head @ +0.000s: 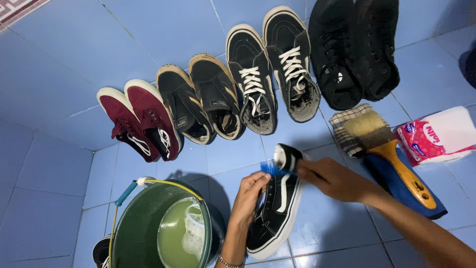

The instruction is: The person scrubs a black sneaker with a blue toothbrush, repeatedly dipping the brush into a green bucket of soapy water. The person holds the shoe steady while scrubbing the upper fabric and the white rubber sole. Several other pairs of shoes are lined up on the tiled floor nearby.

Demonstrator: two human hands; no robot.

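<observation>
While hands (297, 186) scrub one sneaker (275, 208), eight shoes (253, 87) lined up.

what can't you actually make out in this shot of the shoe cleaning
- Head view: blue brush mostly hidden behind the right hand and the shoe's toe.
- Left hand covers the black shoe inner side.
- Green bucket cut off by the bottom edge.
- Dark thing beside the bucket: too little shows.

You have a single head-worn view. It looks steeply down on the blue tiled floor (59, 74) from close above, facing the far shoe row (248, 84), with your forearms entering at the lower edge.
</observation>
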